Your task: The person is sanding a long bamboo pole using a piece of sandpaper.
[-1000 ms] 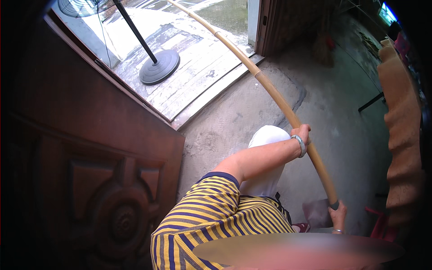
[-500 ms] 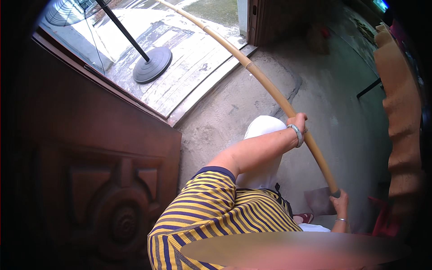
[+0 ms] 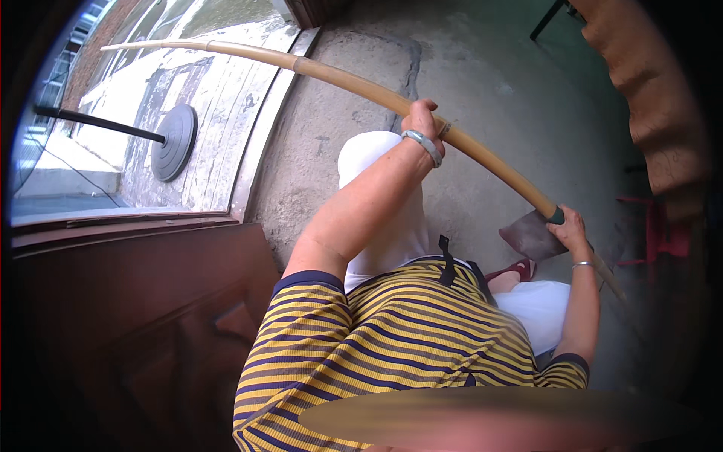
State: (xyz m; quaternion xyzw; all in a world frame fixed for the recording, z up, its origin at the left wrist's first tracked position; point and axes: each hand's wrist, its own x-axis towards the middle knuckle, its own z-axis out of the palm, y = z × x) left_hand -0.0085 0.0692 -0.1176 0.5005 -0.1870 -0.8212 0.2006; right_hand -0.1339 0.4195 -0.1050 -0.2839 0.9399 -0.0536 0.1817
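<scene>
Over cracked concrete floor (image 3: 504,113) beside a brown door (image 3: 151,301), left grip (image 3: 424,119) and right grip (image 3: 571,229) clasp one bamboo pole (image 3: 340,80).

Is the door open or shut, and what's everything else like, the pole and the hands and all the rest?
Bamboo pole: held, slanting out through the doorway
Left hand: closed around the pole
Right hand: closed around the pole
Wooden door: open
Round-based stand: upright outside
Left bangle: worn
Right bracelet: worn

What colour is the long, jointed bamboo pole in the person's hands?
The long bamboo pole is golden tan, paler at its far end; best view: head.
</scene>
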